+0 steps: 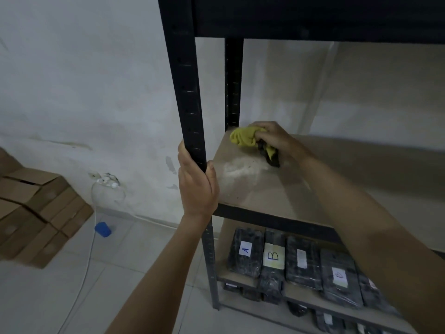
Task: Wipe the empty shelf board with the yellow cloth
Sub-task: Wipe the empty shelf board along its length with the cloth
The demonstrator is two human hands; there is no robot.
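The bare shelf board [269,189] is a tan panel in a black metal rack, with a pale dusty patch near its left front. My right hand [274,138] grips a bunched yellow cloth [243,137] with a dark part hanging below, and holds it on the board's back left corner. My left hand [197,186] is wrapped around the rack's front left upright post [185,92], at the board's level.
The lower shelf [298,297] carries several black wrapped packs with lettered labels. Another black shelf [313,15] sits overhead. Cardboard boxes [36,213] are stacked on the floor at left, near a blue object [103,229] and a white cable [89,256].
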